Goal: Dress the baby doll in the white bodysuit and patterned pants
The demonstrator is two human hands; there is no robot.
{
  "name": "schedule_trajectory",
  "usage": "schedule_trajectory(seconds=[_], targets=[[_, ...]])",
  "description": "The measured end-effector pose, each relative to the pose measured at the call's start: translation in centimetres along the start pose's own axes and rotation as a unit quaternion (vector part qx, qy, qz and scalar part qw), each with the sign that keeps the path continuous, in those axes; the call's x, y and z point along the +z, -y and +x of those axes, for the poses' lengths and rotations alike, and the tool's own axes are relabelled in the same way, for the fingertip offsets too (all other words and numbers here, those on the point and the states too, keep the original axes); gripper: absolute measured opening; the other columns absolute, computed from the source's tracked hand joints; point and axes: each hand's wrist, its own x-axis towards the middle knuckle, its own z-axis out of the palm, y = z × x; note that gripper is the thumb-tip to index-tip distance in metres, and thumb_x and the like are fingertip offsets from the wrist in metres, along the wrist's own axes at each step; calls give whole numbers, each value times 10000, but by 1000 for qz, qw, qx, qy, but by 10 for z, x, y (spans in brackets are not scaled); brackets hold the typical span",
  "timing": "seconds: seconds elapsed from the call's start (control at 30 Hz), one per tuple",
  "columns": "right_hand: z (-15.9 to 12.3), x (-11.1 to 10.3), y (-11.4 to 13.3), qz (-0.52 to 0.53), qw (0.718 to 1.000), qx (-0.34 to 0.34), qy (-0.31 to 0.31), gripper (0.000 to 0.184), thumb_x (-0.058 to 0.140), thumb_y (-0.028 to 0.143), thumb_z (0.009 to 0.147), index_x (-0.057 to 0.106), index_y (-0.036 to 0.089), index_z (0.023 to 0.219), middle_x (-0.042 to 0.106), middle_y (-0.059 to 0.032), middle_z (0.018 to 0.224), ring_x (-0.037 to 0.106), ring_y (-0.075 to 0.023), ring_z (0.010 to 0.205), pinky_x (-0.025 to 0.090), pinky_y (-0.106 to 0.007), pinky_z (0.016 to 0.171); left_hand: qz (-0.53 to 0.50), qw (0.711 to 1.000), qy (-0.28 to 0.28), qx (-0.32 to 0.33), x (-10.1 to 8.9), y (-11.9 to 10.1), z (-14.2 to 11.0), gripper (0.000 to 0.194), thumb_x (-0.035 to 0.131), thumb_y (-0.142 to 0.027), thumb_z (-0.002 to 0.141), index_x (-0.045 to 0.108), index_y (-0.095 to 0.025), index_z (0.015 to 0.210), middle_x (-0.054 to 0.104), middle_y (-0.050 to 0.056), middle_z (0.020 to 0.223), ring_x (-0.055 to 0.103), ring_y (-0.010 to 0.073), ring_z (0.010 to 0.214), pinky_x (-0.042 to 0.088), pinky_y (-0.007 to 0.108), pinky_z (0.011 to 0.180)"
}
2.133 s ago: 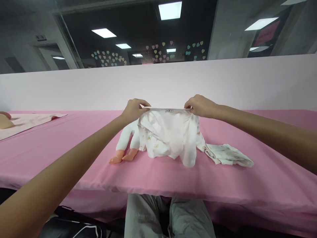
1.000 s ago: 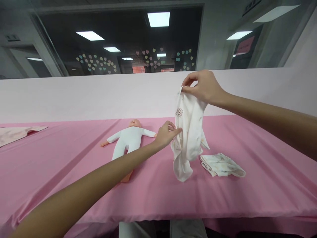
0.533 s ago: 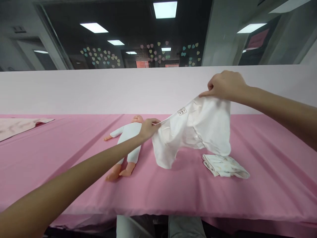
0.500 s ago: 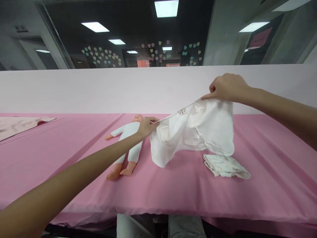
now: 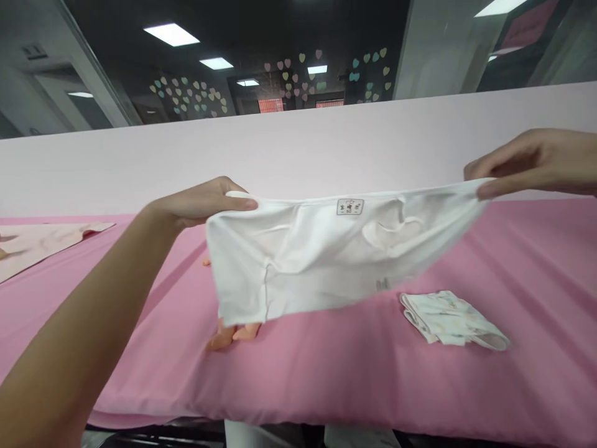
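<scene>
A white baby garment (image 5: 321, 249) with a small printed label near its top edge is stretched between my two hands above the table. My left hand (image 5: 209, 200) pinches its upper left corner, thumb in front. Its upper right end is pinched by my right hand (image 5: 536, 163), close to the right border. Behind the cloth lies a baby doll, mostly hidden; only its feet (image 5: 233, 335) and a bit of one hand show. I cannot tell the garment's exact cut.
A folded, pale patterned cloth (image 5: 452, 318) lies on the pink-covered table (image 5: 326, 373), right of the garment. At the far left is a light pink cloth (image 5: 41, 246). A low white wall (image 5: 116, 168) with dark glass above it runs behind the table.
Both hands have moved apart, left hand leftward and up, right hand rightward. The garment has gone from slanted and slack to nearly level and taut, and it now covers most of the doll.
</scene>
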Motion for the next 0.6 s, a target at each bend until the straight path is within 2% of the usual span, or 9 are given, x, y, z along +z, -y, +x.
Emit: schedule_trajectory(seconds=[0.1, 0.2, 0.27, 0.37, 0.4, 0.5, 0.6], targets=[[0, 49, 0, 46, 998, 32, 7, 415, 579, 635, 655, 633, 223, 634, 547, -73, 613, 543, -213, 771, 393, -322, 658, -17, 1000, 10, 18, -9, 9, 4, 465, 648, -534, 673, 584, -102, 513, 457, -3, 464, 418, 71, 476, 348, 231, 490], [4, 98, -14, 99, 992, 71, 45, 413, 563, 633, 667, 629, 229, 616, 576, -94, 638, 556, -210, 767, 397, -323, 669, -19, 996, 89, 16, 8, 29, 26, 388, 653, -508, 663, 634, -130, 575, 572, 26, 579, 503, 130, 564, 412, 267, 556], [12, 123, -35, 158, 975, 74, 139, 394, 570, 608, 666, 642, 223, 622, 614, -104, 697, 566, -202, 749, 409, -318, 685, 2, 987, 161, -9, 31, 50, 49, 352, 633, -499, 676, 615, -171, 549, 576, 24, 601, 521, 150, 587, 417, 261, 556], [32, 162, -74, 229, 907, 83, 343, 316, 659, 499, 615, 678, 197, 708, 654, -92, 826, 580, -207, 796, 436, -304, 747, 40, 977, 206, -31, 73, 90, 90, 351, 608, -509, 677, 589, -195, 522, 555, 13, 575, 523, 153, 562, 410, 254, 542], [40, 177, -86, 238, 889, 107, 375, 307, 686, 462, 590, 682, 187, 727, 657, -85, 835, 584, -214, 813, 446, -304, 758, 57, 975, 212, -42, 87, 104, 104, 331, 606, -497, 666, 600, -195, 530, 559, 13, 569, 537, 161, 571, 418, 254, 551], [60, 225, -116, 255, 867, 183, 386, 243, 714, 356, 563, 677, 164, 708, 662, -77, 788, 594, -215, 804, 468, -303, 756, 177, 969, 150, -85, 124, 139, 138, 240, 595, -412, 666, 629, -185, 594, 584, 22, 565, 574, 191, 585, 429, 277, 590], [76, 259, -132, 264, 869, 214, 359, 140, 695, 275, 580, 665, 169, 667, 665, -68, 730, 601, -202, 750, 488, -296, 710, 300, 945, 57, -119, 145, 154, 162, 158, 588, -289, 680, 654, -164, 750, 664, 113, 845, 616, 281, 769, 434, 352, 669]])
